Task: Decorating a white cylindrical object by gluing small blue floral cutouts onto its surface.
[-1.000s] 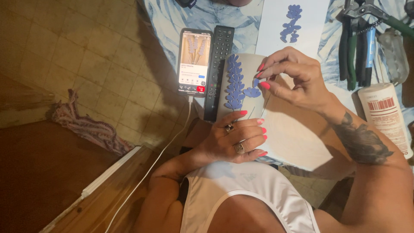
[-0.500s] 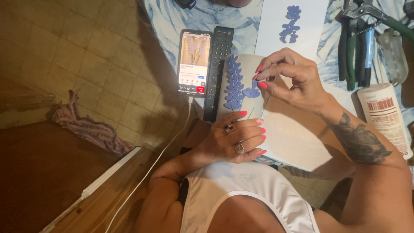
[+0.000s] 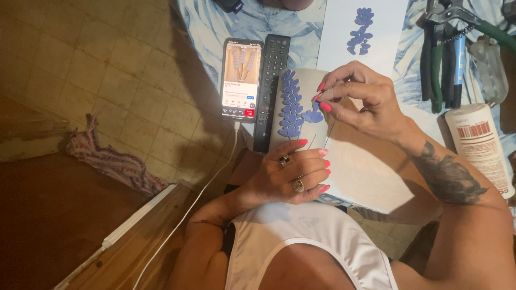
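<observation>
**Warm, dim light with hard shadows**

A yellowish light is falling from about one o'clock, leaving the scene fairly dim. The right hand (image 3: 365, 99) is casting a broad shadow toward five o'clock across the white sheet (image 3: 371, 177). The phone screen (image 3: 241, 75) is glowing brightly, slightly overexposed. The tiled floor (image 3: 97, 75) is sinking into murk toward nine o'clock. Focus is holding sharp centrally; the corners are softening a little.

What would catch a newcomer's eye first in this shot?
Probably the blue petal stem lying on the white sheet at centre, with the right hand pinching a thin tool over a loose blue petal beside it. The left hand, wearing rings, rests flat on the sheet's near edge. To the left, a lit phone and a black remote lie side by side.
</observation>
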